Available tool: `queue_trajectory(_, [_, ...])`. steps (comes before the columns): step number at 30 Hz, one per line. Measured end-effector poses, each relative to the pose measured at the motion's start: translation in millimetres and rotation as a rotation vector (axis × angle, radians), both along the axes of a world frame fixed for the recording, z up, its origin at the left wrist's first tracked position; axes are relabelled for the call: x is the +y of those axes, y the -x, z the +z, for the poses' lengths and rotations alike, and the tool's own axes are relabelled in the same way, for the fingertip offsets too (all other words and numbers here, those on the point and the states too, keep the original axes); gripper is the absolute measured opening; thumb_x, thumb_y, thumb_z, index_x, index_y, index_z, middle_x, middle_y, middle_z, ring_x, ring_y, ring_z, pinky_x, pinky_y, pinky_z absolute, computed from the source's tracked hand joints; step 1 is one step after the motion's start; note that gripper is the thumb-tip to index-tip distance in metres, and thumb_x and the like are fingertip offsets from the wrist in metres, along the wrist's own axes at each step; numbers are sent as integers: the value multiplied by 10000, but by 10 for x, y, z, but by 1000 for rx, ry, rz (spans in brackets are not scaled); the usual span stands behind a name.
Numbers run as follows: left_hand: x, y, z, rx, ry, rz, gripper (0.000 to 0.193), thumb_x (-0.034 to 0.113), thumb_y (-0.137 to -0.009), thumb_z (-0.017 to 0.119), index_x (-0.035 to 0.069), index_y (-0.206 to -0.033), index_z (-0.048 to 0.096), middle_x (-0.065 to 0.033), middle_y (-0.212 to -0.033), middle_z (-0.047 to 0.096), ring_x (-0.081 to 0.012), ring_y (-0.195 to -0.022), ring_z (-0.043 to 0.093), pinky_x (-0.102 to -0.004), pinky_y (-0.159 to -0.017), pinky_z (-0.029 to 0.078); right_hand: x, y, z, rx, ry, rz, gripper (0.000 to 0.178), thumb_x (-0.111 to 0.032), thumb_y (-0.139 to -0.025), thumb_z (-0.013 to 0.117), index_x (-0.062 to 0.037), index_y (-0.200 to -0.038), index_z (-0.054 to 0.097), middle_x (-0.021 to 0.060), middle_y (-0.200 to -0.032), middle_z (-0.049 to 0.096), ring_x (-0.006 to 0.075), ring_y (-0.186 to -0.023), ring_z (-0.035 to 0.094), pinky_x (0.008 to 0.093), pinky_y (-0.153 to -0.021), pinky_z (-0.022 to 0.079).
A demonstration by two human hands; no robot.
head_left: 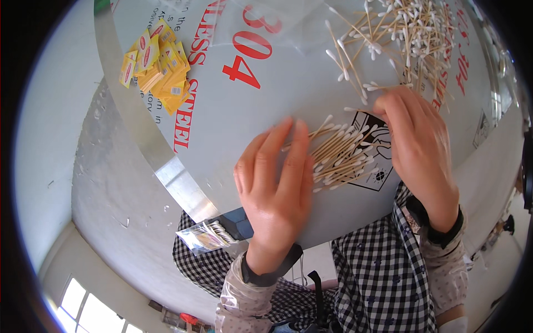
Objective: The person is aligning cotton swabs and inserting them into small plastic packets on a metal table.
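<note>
A bundle of cotton swabs (341, 155) with wooden sticks lies on the metal-topped table, roughly lined up between my hands. My left hand (276, 177) rests at the bundle's left end, its fingers stretched out and slightly apart, near or touching the stick ends. On the other side, my right hand (419, 141) is closed in a pinch at a single cotton swab (361, 110), whose white tip points left. Its thumb and fingertips are partly hidden. Beyond the right hand spreads a larger loose heap of cotton swabs (419, 33), crossing in many directions.
A pile of small yellow cards or packets (161, 64) lies at the far left of the table. A clear packet of swabs (208, 236) sits at the near edge, beside my left wrist. The table's pale metal rim (180, 183) curves along the left.
</note>
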State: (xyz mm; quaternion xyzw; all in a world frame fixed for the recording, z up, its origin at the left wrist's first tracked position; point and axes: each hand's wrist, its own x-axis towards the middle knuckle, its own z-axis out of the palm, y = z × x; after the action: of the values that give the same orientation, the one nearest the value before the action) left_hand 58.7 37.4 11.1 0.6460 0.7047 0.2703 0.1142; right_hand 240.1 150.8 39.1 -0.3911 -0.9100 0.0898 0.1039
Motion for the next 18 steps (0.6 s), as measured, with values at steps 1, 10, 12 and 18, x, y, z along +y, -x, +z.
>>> queue_trajectory(1, [-12, -34, 6, 30, 34, -5, 479, 193, -853, 666, 34, -1300, 598, -133, -1337, 562, -313, -1237, 521, -443, -1030, 384, -2, 9, -7, 34, 18, -10, 190, -4, -721, 618, -40, -877, 516, 76, -812, 548, 264, -747, 587, 377, -654, 472])
queue_trajectory(10, [-283, -224, 29, -9, 101, 53, 884, 519, -933, 552, -130, -1458, 265, -375, -1508, 237, -515, -1437, 166, -584, -1160, 89, 79, 524, 60, 27, 190, 270, 248, 42, -658, 618, -47, -886, 575, 93, -927, 596, 293, -830, 610, 390, -694, 487])
queue_trajectory(12, [-288, -186, 62, -48, 7, 109, 886, 515, -940, 546, -152, -1448, 259, -386, -1502, 233, -519, -1435, 166, -583, -1160, 89, 18, 414, 107, 44, 214, 313, 259, 44, -688, 613, -39, -933, 599, 88, -949, 609, 294, -853, 613, 379, -726, 490])
queue_trajectory(18, [-158, -424, 82, 104, 259, -6, 1005, 645, -910, 480, -97, -1503, 152, -312, -1571, 129, -463, -1474, 64, -591, -1158, 54, -47, -275, 171, 332, 233, 17, 295, 39, -768, 643, -3, -1057, 600, 103, -1042, 615, 240, -839, 590, 323, -756, 467])
